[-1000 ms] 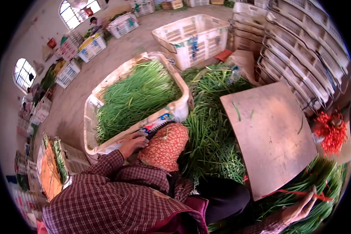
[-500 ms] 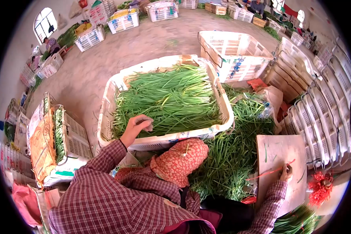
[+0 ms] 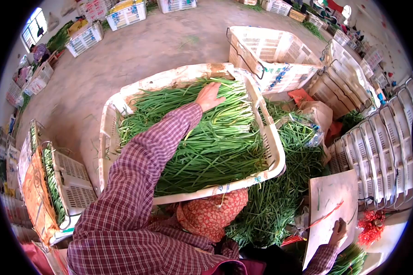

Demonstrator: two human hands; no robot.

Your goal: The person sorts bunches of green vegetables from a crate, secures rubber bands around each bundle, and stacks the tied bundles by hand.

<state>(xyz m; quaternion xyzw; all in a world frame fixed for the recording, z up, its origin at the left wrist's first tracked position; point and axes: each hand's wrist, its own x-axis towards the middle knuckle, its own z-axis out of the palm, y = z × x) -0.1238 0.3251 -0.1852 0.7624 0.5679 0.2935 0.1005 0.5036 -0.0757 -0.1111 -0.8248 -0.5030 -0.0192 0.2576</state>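
Long green stalks (image 3: 206, 142) lie in the white crate (image 3: 106, 137) in front of me. My left hand (image 3: 209, 97) rests on the stalks near the crate's far side, its fingers apart. On the right, my right hand (image 3: 338, 233) is at the flat board (image 3: 332, 195), palm side down; what its fingers do is too small to make out. A red strip (image 3: 326, 214) lies across the board just above that hand. Loose greens (image 3: 280, 197) are heaped between the crate and the board.
An empty-looking white crate (image 3: 275, 62) stands behind the heap. Stacked crates (image 3: 376, 151) rise at the right, above a bunch of red ties (image 3: 371, 227). Another crate of greens (image 3: 75, 176) sits at the left. A person (image 3: 40, 52) is far off at the upper left.
My left hand has moved from the crate's near edge to its far side, over the stalks. My right hand stays at the board, now slightly lower, and the red strip lies above it.
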